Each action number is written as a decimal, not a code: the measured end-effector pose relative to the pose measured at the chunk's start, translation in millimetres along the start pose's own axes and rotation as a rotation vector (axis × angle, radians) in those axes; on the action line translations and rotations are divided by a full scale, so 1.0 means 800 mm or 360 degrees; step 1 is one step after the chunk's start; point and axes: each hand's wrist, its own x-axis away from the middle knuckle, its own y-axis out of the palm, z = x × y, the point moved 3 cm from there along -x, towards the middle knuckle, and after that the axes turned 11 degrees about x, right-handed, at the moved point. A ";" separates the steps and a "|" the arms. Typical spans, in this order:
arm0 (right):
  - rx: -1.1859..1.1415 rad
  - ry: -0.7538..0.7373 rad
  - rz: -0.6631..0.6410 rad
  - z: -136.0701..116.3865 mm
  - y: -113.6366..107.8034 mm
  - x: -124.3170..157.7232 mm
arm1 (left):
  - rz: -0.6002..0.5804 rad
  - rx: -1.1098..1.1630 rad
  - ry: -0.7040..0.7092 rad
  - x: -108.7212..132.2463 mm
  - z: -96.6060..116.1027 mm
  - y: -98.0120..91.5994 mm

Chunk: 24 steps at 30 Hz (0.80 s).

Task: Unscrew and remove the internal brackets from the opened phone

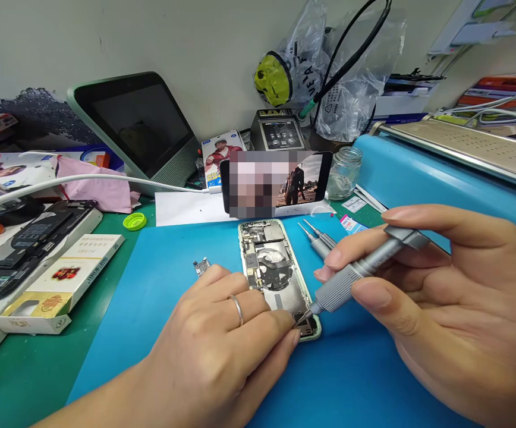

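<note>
An opened smartphone (277, 282) with a pale green frame lies on the blue mat, its inner boards and a bare metal area exposed. My left hand (222, 333), wearing a ring, is closed at the phone's lower left, thumb and fingertips by its bottom end and covering that edge. Between the fingers and thumb of my right hand (454, 297) is a grey precision screwdriver (340, 289), tilted so that its tip meets the bottom part of the phone. A small circuit board (201, 267) lies just beyond my left hand.
Two more screwdrivers (318, 241) lie right of the phone. Behind stand a second phone (305, 187) with a lit screen, a glass jar (346, 172) and a smart display (135, 122). A cigarette box (84, 261), a green cap (134, 222) and a white cable (106, 178) are at left.
</note>
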 end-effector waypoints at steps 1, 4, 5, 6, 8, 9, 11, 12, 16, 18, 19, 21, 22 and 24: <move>0.0001 0.0004 -0.0003 0.000 0.000 0.000 | 0.0001 0.0000 -0.0001 0.000 0.000 0.000; 0.0012 0.0007 -0.0014 0.001 -0.001 0.000 | -0.0008 -0.0002 -0.0004 -0.001 -0.001 0.001; 0.0014 0.0005 -0.0010 0.001 -0.001 0.000 | -0.0018 -0.0002 -0.0011 -0.001 -0.002 0.001; 0.0011 0.0001 -0.0009 0.001 -0.001 0.000 | -0.0015 -0.0006 -0.0014 -0.001 -0.002 0.001; -0.0001 -0.0003 -0.0008 0.001 -0.001 -0.001 | -0.0017 -0.0004 -0.0023 -0.001 -0.002 0.002; -0.0005 -0.0001 -0.0010 0.001 0.000 -0.001 | -0.0012 -0.0003 -0.0027 -0.001 -0.001 0.001; -0.0013 -0.0008 -0.0015 0.000 0.001 -0.001 | -0.0003 -0.0002 -0.0030 -0.001 -0.001 0.001; -0.0011 -0.0002 -0.0024 0.000 0.001 -0.001 | -0.0002 0.0000 -0.0032 -0.001 -0.001 0.001; -0.0033 0.0015 -0.0011 0.002 0.001 0.001 | 0.0018 -0.0019 -0.0039 0.000 -0.002 0.000; -0.0042 0.0025 0.0003 0.003 0.001 0.003 | 0.0019 -0.0024 -0.0046 0.000 -0.002 0.001; -0.0046 0.0020 0.0009 0.004 0.001 0.003 | 0.0012 -0.0021 -0.0049 0.000 -0.002 0.001; -0.0047 0.0009 -0.0008 0.005 0.001 0.004 | -0.0006 -0.0020 -0.0049 0.000 -0.001 0.002; -0.0050 0.0008 -0.0018 0.005 0.001 0.003 | -0.0006 -0.0019 -0.0046 -0.001 -0.001 0.003; -0.0045 0.0000 -0.0028 0.004 -0.001 0.002 | 0.0000 -0.0023 -0.0041 -0.001 -0.001 0.002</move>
